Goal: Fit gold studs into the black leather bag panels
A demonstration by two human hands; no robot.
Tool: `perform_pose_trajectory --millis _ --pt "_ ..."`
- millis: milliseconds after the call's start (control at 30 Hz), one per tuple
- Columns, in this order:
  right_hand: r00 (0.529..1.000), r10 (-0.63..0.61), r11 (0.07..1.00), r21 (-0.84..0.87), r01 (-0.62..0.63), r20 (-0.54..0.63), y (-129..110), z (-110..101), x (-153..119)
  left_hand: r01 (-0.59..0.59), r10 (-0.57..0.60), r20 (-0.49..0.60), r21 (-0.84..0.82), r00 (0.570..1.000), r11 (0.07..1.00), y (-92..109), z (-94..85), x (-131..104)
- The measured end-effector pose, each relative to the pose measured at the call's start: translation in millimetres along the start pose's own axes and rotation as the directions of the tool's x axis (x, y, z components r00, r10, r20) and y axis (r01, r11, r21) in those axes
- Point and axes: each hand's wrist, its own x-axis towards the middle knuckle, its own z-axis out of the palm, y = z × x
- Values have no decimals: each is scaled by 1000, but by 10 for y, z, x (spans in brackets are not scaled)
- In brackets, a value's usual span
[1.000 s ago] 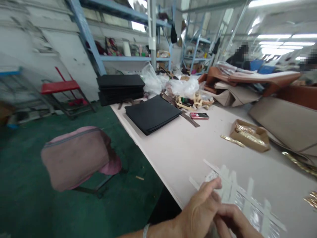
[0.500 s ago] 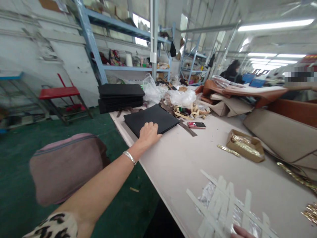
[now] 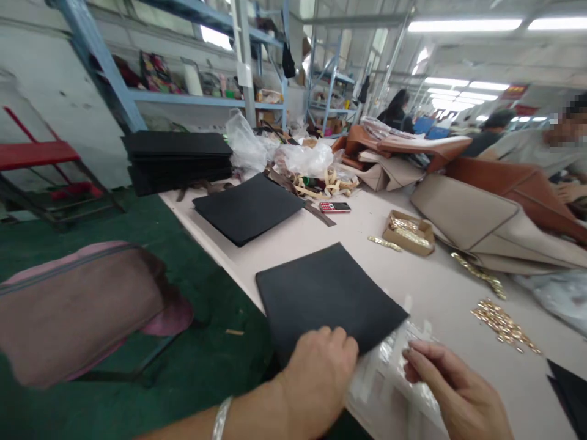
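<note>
My left hand (image 3: 321, 370) grips the near edge of a black rectangular panel (image 3: 328, 290), which looks like leather or board and hangs partly over the table's left edge. Its far right corner covers part of a sheet of clear plastic with white strips (image 3: 389, 366). My right hand (image 3: 458, 388) is at the right of that plastic, thumb and fingers pinched together; whatever is between them is too small to make out. Farther up the table lies a low pile of similar black panels (image 3: 247, 208), touched by neither hand.
A taller black stack (image 3: 178, 156) stands at the table's far left corner. Beyond are a red-and-white phone (image 3: 334, 208), a small carton of gold pieces (image 3: 409, 233), loose gold pieces (image 3: 504, 324) and beige bags (image 3: 468, 208). A covered stool (image 3: 87, 299) stands left. Co-workers sit at right.
My left hand has drawn one black panel off the low pile and brought it toward me, over the white strips. My right hand has come farther into view. The camera view has shifted right.
</note>
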Motion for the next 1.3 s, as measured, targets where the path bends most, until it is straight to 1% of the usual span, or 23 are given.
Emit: perform_pose_trajectory --millis 67,100,167,200,233,267,300,333,367,400,433,467,500,533,600,667,733,833,900,967,1033,1167,1300 --pt "998 -54 999 -1 54 -10 -82 -3 58 -140 143 38 -76 989 987 374 188 -139" --pt "997 -73 997 -7 73 -4 -94 23 87 -210 216 38 -119 976 970 514 270 -208" --pt "995 -84 996 -35 86 61 -62 100 145 -325 333 -15 -265 943 908 667 388 -356" --pt "992 -79 995 -53 84 93 -25 136 172 -331 337 -52 -369 940 869 675 420 -438" --pt "991 -71 995 -65 79 112 17 163 196 -291 294 -73 -487 953 823 640 436 -524" --pt "991 -62 996 -64 70 117 59 178 213 -202 208 -61 -609 976 767 569 442 -610" --pt "992 -51 997 -45 57 112 95 182 224 -52 66 -6 -701 998 712 473 442 -691" --pt "993 -36 999 -11 37 112 121 176 225 106 -65 84 -764 994 637 363 444 -763" --pt "992 -13 999 33 9 122 136 164 216 250 -194 170 -800 966 545 254 453 -821" --pt "989 18 996 78 -30 145 140 150 198 349 -280 242 -825 929 444 156 469 -863" --pt "983 54 991 115 -75 175 134 138 172 409 -325 301 -845 897 346 79 490 -890" --pt "973 93 982 140 -124 210 120 131 139 433 -333 341 -864 879 257 28 513 -901" --pt "961 130 974 149 -169 245 100 128 103 433 -302 369 -883 879 180 4 531 -899" --pt "949 157 969 143 -201 274 78 132 67 420 -248 385 -901 889 107 7 540 -886" --pt "936 171 972 100 -210 307 31 147 7 385 -135 385 -923 913 -30 68 515 -831" --pt "930 158 983 36 -179 331 -12 161 -24 372 -84 384 -919 919 -132 156 442 -749" --pt "918 157 986 -12 -163 365 -49 168 -21 371 -92 396 -905 914 -211 227 357 -647" --pt "885 186 981 -36 -189 427 -96 176 21 400 -95 452 -854 887 -332 268 283 -481" --pt "873 188 980 -32 -194 450 -123 191 49 446 -99 517 -807 850 -386 261 290 -385" --pt "869 182 981 -27 -191 461 -144 213 65 486 -115 573 -770 811 -413 247 332 -321" --pt "862 183 981 -29 -193 473 -158 233 69 503 -114 598 -749 793 -431 241 384 -293" --pt "844 195 978 -36 -204 500 -165 246 66 489 -124 601 -739 790 -464 260 448 -298" --pt "856 218 970 -7 -243 468 -135 254 57 479 -131 592 -746 795 -463 274 464 -322"
